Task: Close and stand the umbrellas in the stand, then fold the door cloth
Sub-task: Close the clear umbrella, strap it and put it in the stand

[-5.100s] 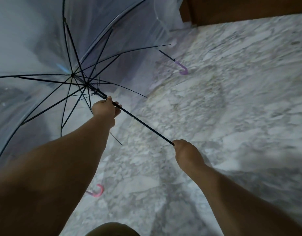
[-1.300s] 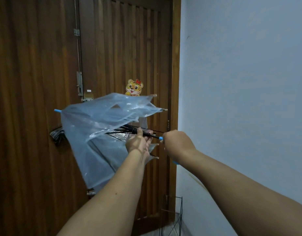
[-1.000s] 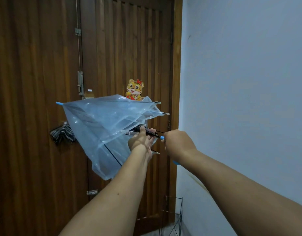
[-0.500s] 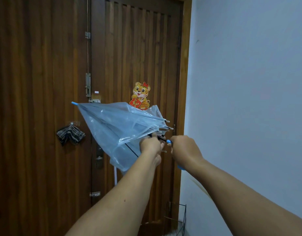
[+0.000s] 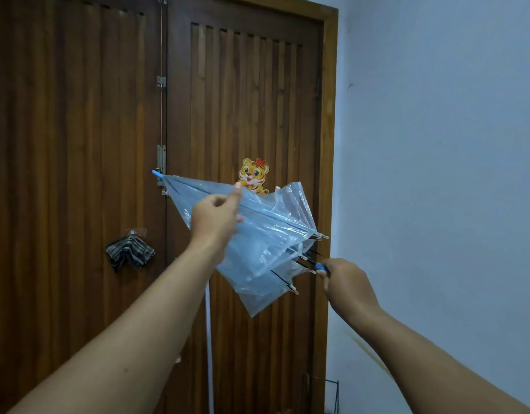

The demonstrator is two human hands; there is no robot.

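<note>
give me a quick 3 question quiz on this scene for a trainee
1. True or false: the umbrella already stands in the wire stand.
2. Which hand holds the blue handle: A left, B right?
3. Fill in: the cloth hangs on the ____.

Key: 1 false, it is held up in the air. 2 B, the right hand; the left hand is up at the canopy. 3 door.
</note>
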